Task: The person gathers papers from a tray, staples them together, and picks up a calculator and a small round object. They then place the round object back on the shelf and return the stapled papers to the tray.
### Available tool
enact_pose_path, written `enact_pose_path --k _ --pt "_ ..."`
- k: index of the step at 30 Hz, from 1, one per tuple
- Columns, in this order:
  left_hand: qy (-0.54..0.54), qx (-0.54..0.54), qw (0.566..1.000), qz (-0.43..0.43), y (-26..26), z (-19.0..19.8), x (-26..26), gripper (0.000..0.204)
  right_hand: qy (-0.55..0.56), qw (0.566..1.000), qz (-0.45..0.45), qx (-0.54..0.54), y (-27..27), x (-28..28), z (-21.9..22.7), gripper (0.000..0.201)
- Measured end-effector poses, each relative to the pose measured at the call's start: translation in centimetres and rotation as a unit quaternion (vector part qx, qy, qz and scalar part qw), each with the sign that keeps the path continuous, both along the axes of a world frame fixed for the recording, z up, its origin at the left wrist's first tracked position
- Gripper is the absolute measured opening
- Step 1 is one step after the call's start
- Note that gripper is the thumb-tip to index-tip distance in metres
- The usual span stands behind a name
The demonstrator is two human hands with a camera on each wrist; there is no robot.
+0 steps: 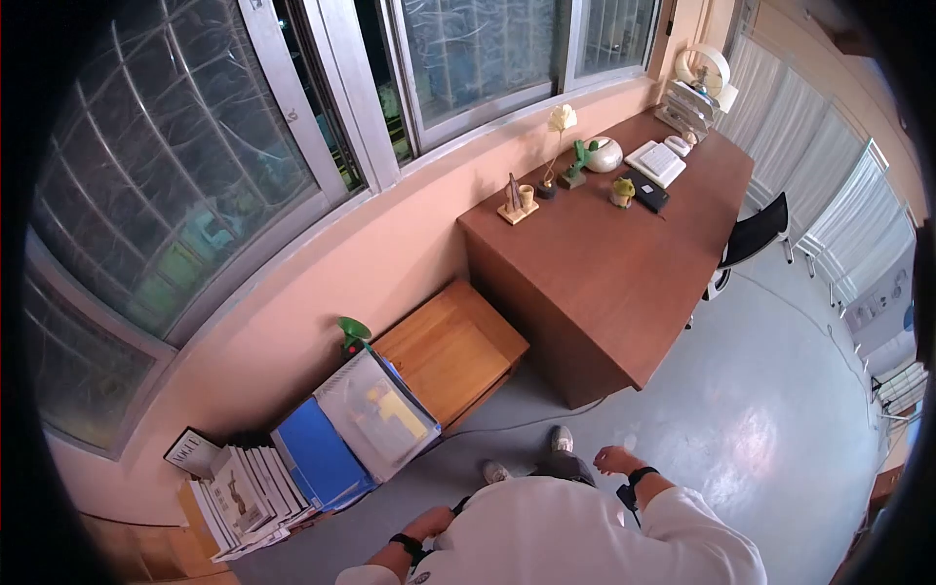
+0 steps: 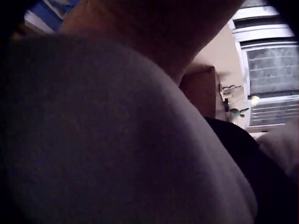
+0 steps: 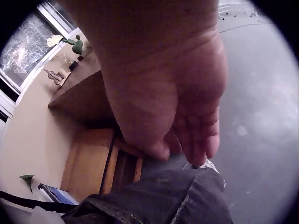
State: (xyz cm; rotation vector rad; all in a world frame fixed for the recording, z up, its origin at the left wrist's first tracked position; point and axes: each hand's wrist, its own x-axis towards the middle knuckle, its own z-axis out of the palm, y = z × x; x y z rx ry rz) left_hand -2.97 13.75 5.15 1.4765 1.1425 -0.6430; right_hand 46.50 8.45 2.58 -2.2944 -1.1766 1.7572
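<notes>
The translucent case (image 1: 363, 408) shows yellow inside, beside a blue folder (image 1: 317, 450).

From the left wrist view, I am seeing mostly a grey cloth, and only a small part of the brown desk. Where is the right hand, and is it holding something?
Observer: The right hand is low in front of the person, on the right side, with fingers relaxed and nothing in them.

Operator: Thank you. I see only one end of the desk. Is there some seat near it?

Observer: Yes, a black chair stands at the desk's long side, the one away from the window.
</notes>
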Motion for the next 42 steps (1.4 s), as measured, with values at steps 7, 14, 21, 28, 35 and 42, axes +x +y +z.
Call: enact_pose_path --k 7,14,21,28,35,42 --pt "-0.069 -0.002 0.998 -0.001 -0.4 -2.9 -2.4 0.034 0.014 0.999 -0.030 -0.018 -0.1 0.8 0.0 0.027" --pt "-0.265 -0.408 0.719 0.496 -1.3 3.9 -3.2 0.039 0.035 0.999 -0.028 -0.009 0.3 0.8 -0.5 0.028" --pt "-0.294 -0.323 0.786 0.438 -2.6 0.1 -3.3 0.034 0.014 1.000 -0.010 0.004 0.8 0.3 -1.0 0.028" --pt "-0.039 0.212 0.974 0.077 1.2 -1.4 -1.0 0.025 0.010 0.999 0.028 -0.011 2.3 0.2 -0.3 0.028" --pt "0.032 0.233 0.971 0.036 0.4 -1.1 1.3 0.032 -0.008 0.998 0.052 0.035 5.1 -0.7 0.2 0.029" --pt "-0.197 0.032 0.977 0.074 4.1 -1.9 -1.3 0.044 0.031 0.987 0.101 0.121 13.0 -1.7 3.7 0.026"
